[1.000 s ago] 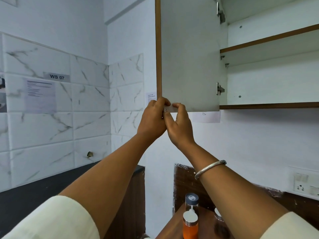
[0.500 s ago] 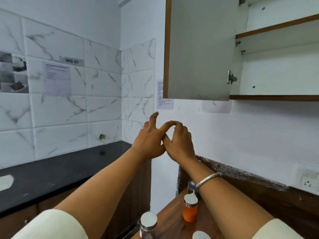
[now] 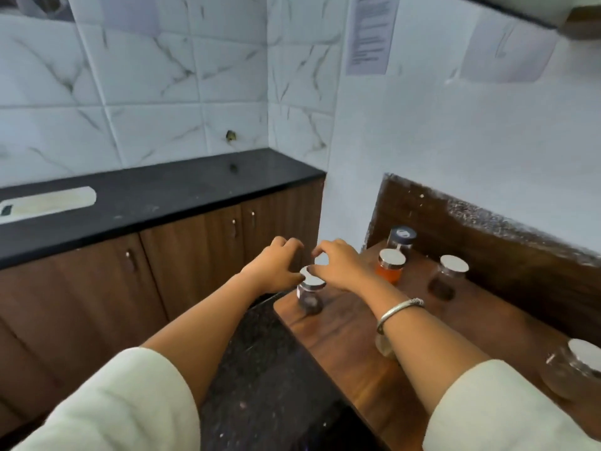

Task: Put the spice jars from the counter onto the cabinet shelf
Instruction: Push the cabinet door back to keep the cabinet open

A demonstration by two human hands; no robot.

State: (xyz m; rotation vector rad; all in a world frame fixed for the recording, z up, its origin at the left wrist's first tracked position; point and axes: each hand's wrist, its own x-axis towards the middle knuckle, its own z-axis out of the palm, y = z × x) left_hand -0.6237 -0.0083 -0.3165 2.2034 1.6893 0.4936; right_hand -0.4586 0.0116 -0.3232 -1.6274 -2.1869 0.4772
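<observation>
Several glass spice jars stand on the wooden counter (image 3: pixel 338 340). A dark-filled jar with a silver lid (image 3: pixel 310 296) is at its front left corner. My left hand (image 3: pixel 276 266) and my right hand (image 3: pixel 340 266) hang just over that lid with fingers loosely curled, thumbs at its rim; no firm grip shows. Behind are an orange jar (image 3: pixel 390 270), a dark-lidded jar (image 3: pixel 401 239) and a brown-filled jar (image 3: pixel 447 279). Another jar (image 3: pixel 575 369) is at the right edge. One more jar (image 3: pixel 385 348) peeks from under my right forearm. Only the cabinet's underside (image 3: pixel 582 22) shows.
A black countertop (image 3: pixel 162 196) over brown cupboard doors runs along the tiled left wall, with a pale board (image 3: pixel 48 201) lying on it. A dark speckled surface (image 3: pixel 266 369) lies below the wooden counter's left edge. A wooden backsplash (image 3: pixel 487 242) rises behind the jars.
Both hands came down from the cabinet door's lower edge to the front left jar on the counter. My view tipped down from the open cabinet to the counter.
</observation>
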